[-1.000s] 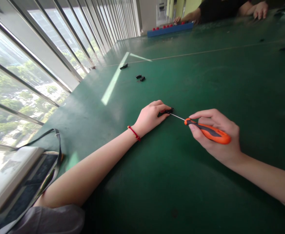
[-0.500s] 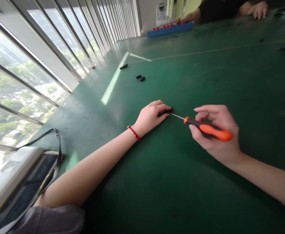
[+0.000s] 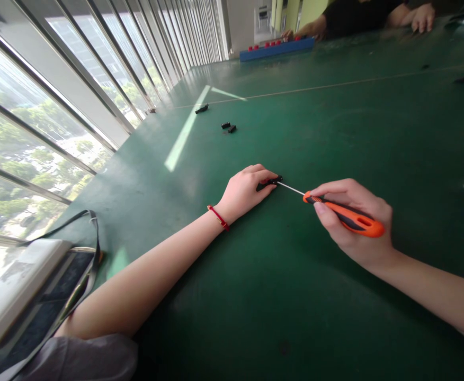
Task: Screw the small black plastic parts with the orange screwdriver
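The small black plastic part point(image 3: 269, 181) lies flat on the green counter point(image 3: 335, 121), pinned under the fingers point(image 3: 264, 175) of the left hand point(image 3: 244, 191); its long axis runs left to right, its free end toward the right hand point(image 3: 355, 222); that hand's fingers are closed round the orange-and-black screwdriver point(image 3: 345, 216), whose thin metal shaft meets the part's end; bare counter spreads wide beyond the fingertips; two small black pieces point(image 3: 229, 127) lie well apart, farther out; the counter's window-side edge is well left of the left hand.
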`<state>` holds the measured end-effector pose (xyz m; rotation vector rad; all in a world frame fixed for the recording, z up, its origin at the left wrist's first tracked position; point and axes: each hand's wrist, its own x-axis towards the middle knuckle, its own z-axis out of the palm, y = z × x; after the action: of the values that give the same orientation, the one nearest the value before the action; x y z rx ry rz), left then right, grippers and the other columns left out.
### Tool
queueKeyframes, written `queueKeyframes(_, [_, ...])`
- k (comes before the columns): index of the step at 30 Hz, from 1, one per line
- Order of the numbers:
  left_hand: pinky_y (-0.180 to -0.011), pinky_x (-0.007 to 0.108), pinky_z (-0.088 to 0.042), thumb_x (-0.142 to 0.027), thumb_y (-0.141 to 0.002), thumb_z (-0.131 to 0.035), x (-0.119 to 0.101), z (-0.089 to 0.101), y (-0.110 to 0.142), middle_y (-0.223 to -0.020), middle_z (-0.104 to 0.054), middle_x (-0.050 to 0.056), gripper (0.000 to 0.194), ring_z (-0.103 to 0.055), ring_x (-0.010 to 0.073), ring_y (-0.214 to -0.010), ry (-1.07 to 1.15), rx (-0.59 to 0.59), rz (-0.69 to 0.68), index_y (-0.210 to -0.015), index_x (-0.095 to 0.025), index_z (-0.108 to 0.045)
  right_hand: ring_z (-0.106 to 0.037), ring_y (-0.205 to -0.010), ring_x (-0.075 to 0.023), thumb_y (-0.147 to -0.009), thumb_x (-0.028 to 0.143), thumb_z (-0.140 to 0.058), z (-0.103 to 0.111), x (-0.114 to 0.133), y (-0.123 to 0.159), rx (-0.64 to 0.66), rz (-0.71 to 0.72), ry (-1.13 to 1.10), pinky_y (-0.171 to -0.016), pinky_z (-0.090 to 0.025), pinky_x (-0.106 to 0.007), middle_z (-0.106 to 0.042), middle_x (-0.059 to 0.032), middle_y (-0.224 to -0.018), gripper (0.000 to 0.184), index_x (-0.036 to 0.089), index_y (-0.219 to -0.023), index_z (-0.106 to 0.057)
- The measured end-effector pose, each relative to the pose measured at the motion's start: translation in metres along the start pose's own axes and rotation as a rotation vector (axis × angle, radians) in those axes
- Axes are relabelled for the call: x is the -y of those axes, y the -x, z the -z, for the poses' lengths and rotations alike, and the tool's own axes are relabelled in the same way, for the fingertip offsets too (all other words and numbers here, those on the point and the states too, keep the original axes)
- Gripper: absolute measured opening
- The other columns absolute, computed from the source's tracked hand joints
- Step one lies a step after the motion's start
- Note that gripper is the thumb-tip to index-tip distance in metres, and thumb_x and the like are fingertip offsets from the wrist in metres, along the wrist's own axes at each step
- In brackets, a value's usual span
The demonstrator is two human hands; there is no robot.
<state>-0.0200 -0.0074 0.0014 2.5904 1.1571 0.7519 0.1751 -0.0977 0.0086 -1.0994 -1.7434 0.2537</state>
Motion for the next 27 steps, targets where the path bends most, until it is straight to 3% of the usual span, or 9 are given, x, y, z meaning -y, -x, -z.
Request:
queueKeyframes(5, [-0.080,0.031,-0.047,-0.027,-0.088,-0.050,-0.0005,-0.0003,-0.0001,-0.092,-0.069,0.004,0.021,-0.059,0.0188,-0.090,-0.055,-0.080,0.064,-0.097,-0.019,-0.068,-0.064,-0.062,-0.0168,-0.079,0.023,-0.061,-0.0017,-0.0009,-0.0009,0.019,-0.022,-0.001,-0.061,-0.050,-0.033,-0.069,0.0006,-0.071,0.004,0.026,-0.076,-0.060])
queueKeyframes(11, [-0.084,0.032,-0.047,-0.025,-0.083,-0.055,-0.0007,-0.0004,0.0006,-0.097,-0.066,0.005,0.018,-0.057,0.0194,-0.092,-0.071,-0.087,0.078,-0.092,-0.018,-0.069,-0.065,-0.063,-0.0159,-0.078,0.023,-0.061,-0.0026,-0.0017,-0.0005,0.096,-0.058,-0.022,-0.060,-0.051,-0.030,-0.071,-0.0005,-0.076,0.002,0.024,-0.080,-0.061])
queueKeyframes(27, [-0.071,0.029,-0.044,-0.028,-0.084,-0.056,-0.0020,0.0000,-0.0014,-0.081,-0.065,0.002,0.013,-0.057,0.0170,-0.080,-0.052,-0.109,0.100,-0.082,-0.018,-0.064,-0.065,-0.070,-0.0161,-0.079,0.022,-0.060,-0.0018,-0.0046,0.0002,0.194,-0.064,-0.038,-0.065,-0.052,-0.029,-0.071,-0.0007,-0.083,0.006,0.023,-0.085,-0.061])
